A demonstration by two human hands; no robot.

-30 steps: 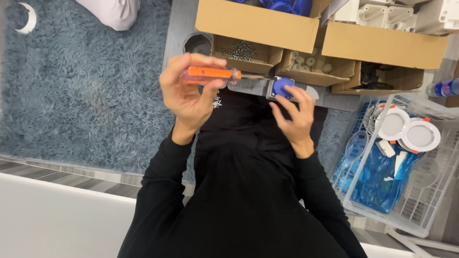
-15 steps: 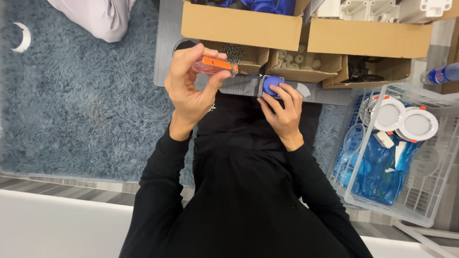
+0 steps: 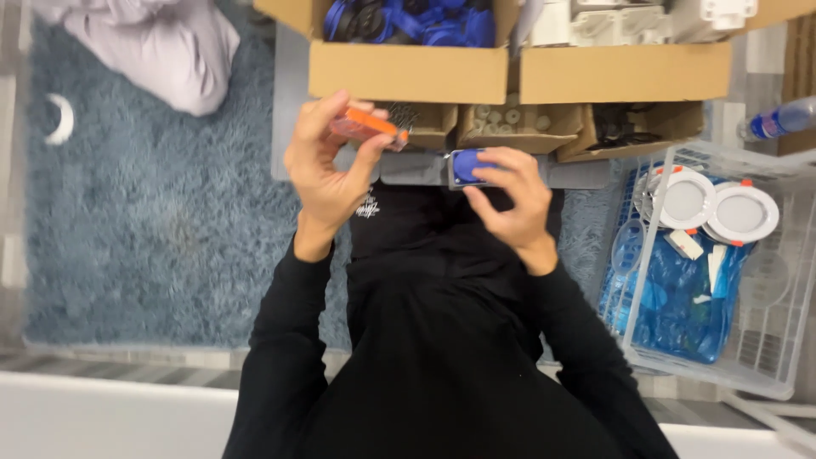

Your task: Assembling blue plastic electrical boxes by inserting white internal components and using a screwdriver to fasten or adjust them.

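Left hand [image 3: 327, 170]: fingers pinching orange screwdriver [image 3: 367, 127], raised. Right hand [image 3: 510, 200]: fingers pinching blue-grey socket [image 3: 468, 167]. Judged: fastening step; tip needs aligning with socket.

Black long-sleeved top, sleeves [image 3: 285, 340] down to both wrists. Black fabric over lap, small white logo [image 3: 367, 205] at 11 o'clock. Hands [image 3: 327, 174] bare, no gloves.

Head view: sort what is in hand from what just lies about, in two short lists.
In hand:
- orange-handled tool, gripped in the left hand
- blue-and-grey part, held by the right hand

Lying about:
- cardboard boxes of parts
- white wire basket with round white lamps
- plastic bottle
- blue rug
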